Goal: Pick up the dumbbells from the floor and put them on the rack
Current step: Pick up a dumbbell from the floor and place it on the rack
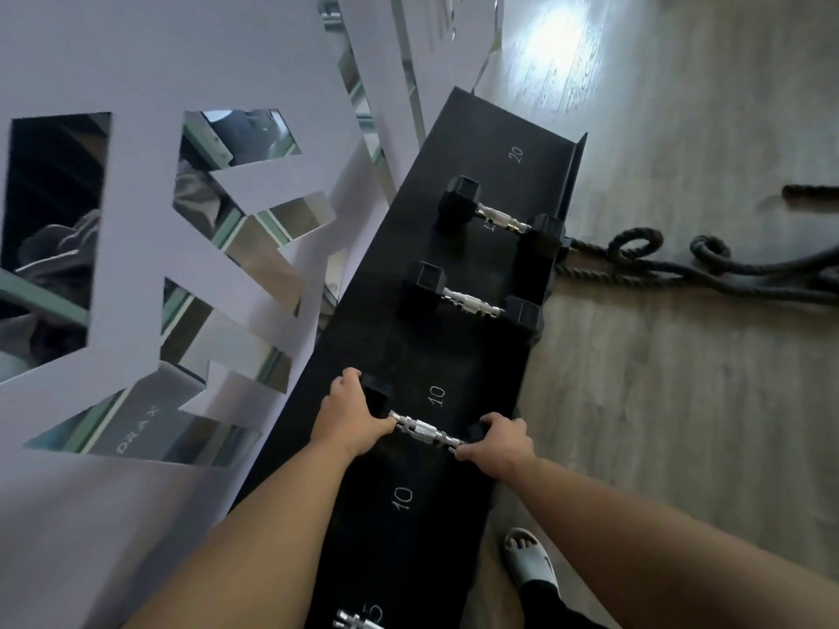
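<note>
Dumbbell (424,432) crosswise on rack (495,183), each hand's grip clasping one head.

Matt black rack (458,483), shiny knurled metal dumbbell handle (426,432), pale wood-grain floor (658,401), rough dark rope (681,270).

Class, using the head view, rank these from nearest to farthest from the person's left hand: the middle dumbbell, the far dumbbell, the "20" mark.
From the left hand:
1. Middle dumbbell, just beyond on the rack.
2. Far dumbbell, farther along.
3. "20" mark, near the rack's far end.
</note>
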`<state>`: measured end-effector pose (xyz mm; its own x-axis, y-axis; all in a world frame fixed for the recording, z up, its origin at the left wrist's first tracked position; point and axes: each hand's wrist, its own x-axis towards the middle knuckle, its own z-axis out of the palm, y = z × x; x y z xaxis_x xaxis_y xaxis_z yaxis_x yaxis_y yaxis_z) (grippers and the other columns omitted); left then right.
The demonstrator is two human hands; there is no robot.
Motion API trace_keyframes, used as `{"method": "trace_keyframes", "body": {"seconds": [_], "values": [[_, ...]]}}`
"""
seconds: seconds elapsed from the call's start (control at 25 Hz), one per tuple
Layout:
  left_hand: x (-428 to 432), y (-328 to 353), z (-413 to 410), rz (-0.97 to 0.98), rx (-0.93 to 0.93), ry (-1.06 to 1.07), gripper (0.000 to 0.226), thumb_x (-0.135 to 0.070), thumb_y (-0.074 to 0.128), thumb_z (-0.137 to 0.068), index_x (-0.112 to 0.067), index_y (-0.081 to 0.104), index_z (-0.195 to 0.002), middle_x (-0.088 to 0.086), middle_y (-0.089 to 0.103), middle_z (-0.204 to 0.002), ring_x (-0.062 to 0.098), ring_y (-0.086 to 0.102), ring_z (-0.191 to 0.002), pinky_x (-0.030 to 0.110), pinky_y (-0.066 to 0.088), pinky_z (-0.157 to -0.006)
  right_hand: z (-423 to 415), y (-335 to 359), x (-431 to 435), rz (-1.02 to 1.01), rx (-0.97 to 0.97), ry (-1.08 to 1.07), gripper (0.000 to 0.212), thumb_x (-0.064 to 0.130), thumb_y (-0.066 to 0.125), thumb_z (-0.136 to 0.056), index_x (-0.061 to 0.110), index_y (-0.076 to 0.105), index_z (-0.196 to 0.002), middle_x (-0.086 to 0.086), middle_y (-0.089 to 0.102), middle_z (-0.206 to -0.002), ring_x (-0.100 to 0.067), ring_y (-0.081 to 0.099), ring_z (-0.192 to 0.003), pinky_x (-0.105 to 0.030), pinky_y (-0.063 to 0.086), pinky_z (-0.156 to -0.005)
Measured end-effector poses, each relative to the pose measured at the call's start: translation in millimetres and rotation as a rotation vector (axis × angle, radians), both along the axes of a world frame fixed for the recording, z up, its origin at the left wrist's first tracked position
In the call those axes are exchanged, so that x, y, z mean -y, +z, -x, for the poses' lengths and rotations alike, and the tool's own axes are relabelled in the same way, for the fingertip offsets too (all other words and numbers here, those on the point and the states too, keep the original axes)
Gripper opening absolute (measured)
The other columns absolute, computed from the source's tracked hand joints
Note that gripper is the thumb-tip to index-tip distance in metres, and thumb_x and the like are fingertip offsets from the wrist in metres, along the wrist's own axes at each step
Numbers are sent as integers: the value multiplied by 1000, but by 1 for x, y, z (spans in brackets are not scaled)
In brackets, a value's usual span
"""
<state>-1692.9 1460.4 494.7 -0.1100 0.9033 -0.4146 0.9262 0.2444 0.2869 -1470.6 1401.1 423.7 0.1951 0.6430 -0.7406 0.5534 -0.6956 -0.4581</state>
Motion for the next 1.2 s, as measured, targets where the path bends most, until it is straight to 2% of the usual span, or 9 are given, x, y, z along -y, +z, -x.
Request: {"method": "trace_keyframes", "body": {"seconds": [0.16, 0.28, 0.36, 0.44, 0.6, 0.72, 0.92, 1.08, 1.2], "values": [[-37, -24, -15, 33, -15, 35, 91, -38, 91, -69, -18, 38, -140, 6, 54, -134, 25, 59, -114, 30, 45, -77, -13, -21, -37, -25, 14, -38, 84, 42, 87, -68, 25, 50, -142, -10, 44, -139, -35, 50, -126, -36, 49, -95], [-53, -40, -26, 20, -7, 42, 91, -36, 89, -74, -17, 36, -145, 7, 53, -138, 26, 58, -121, 34, 50, -87, -15, -38, -47, -71, 19, -121, 75, 38, 87, -70, 25, 49, -134, -7, 40, -132, -34, 47, -124, -33, 44, -83], [-52, -48, -29, -9, 22, 16, 84, -31, 84, -80, -19, 37, -148, 5, 50, -142, 23, 55, -124, 34, 49, -93, -19, -49, -46, -123, 30, -197, 66, 32, 86, -75, 23, 49, -129, -4, 36, -126, -33, 48, -122, -33, 46, -84], [-47, -51, -25, 4, 52, -60, 71, -25, 77, -87, -24, 39, -148, 1, 45, -146, 19, 55, -122, 30, 47, -91, -23, -56, -42, -151, 45, -248, 57, 24, 82, -80, 21, 51, -128, -6, 37, -129, -33, 50, -121, -34, 48, -89], [-42, -41, -7, 89, 129, -132, 71, -19, 72, -90, -26, 38, -151, -3, 40, -152, 18, 49, -130, 29, 41, -99, -27, -61, -34, -158, 38, -181, 48, 21, 78, -86, 20, 54, -128, -8, 40, -137, -31, 47, -123, -28, 39, -87], [-38, -35, -4, 109, 161, -138, 74, -20, 75, -89, -26, 37, -153, -2, 41, -153, 19, 47, -135, 33, 41, -105, -25, -65, -32, -149, 39, -193, 50, 23, 77, -86, 21, 54, -131, -9, 40, -139, -33, 44, -125, -28, 38, -88], [-14, -39, -1, 134, 132, -165, 77, -29, 74, -90, -26, 34, -155, -4, 26, -164, 21, 41, -142, 34, 39, -108, -13, -71, -17, -117, 44, -195, 60, 29, 75, -85, 24, 46, -137, -8, 36, -142, -33, 40, -129, -31, 38, -87], [5, -28, 11, 144, 129, -148, 72, -33, 75, -88, -28, 40, -151, -3, 43, -153, 20, 49, -134, 36, 46, -103, -22, -53, -5, -194, 83, -38, 59, 33, 70, -85, 23, 47, -139, -10, 39, -139, -35, 40, -127, -39, 42, -102], [11, -4, 21, 121, 109, -154, 59, -35, 75, -89, -28, 51, -143, -3, 57, -142, 20, 56, -127, 38, 49, -99, -43, -18, -6, -265, 107, 56, 55, 35, 67, -87, 22, 50, -137, -10, 45, -136, -35, 43, -126, -43, 44, -103]]}}
